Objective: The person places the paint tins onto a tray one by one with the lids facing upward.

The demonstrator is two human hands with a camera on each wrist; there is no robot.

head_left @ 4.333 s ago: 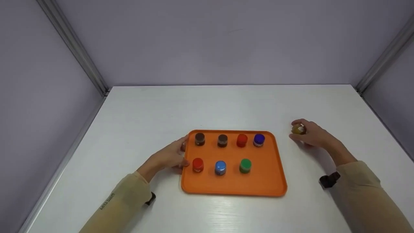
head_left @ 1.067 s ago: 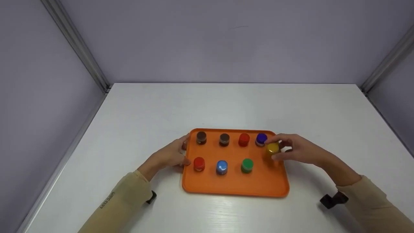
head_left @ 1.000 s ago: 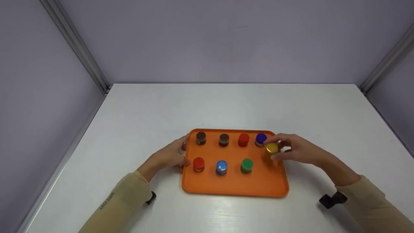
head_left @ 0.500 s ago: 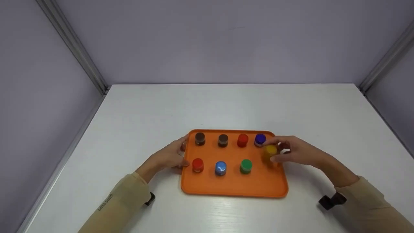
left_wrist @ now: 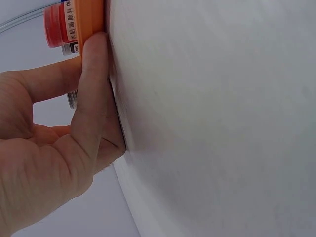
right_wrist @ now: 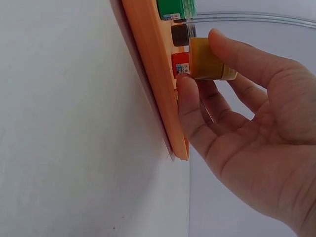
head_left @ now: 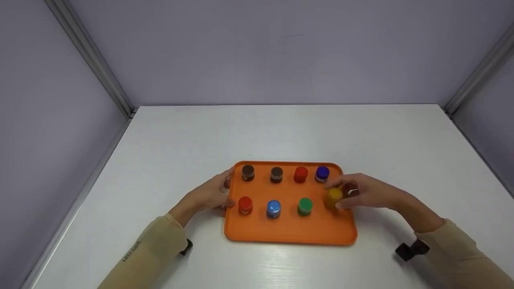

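A white table [head_left: 281, 128] filled the view, walled in by pale lilac panels [head_left: 257, 48] with metal corner strips. On it lay an orange tray [head_left: 289, 230], its long side toward the person. The left hand [head_left: 209, 195] rested against the tray's left rim, thumb and fingers curled on that edge and holding it, as the left wrist view showed. The right hand [head_left: 369, 192] reached over the tray's right edge and pinched a yellow-lidded jar [head_left: 334, 196] between thumb and fingers; the jar was over the right end of the near row, and whether it touched the tray floor could not be told.

Seven small jars already stood upright on the tray. The far row ran, left to right, brown-lidded jar [head_left: 248, 172], second brown-lidded jar [head_left: 276, 174], red-lidded jar [head_left: 300, 174] and dark blue-lidded jar [head_left: 322, 174]. The near row held another red-lidded jar [head_left: 245, 204], a light blue-lidded jar [head_left: 274, 208] and a green-lidded jar [head_left: 304, 206]. The green one stood just left of the held jar, the dark blue one just beyond it, so both crowded the spot.
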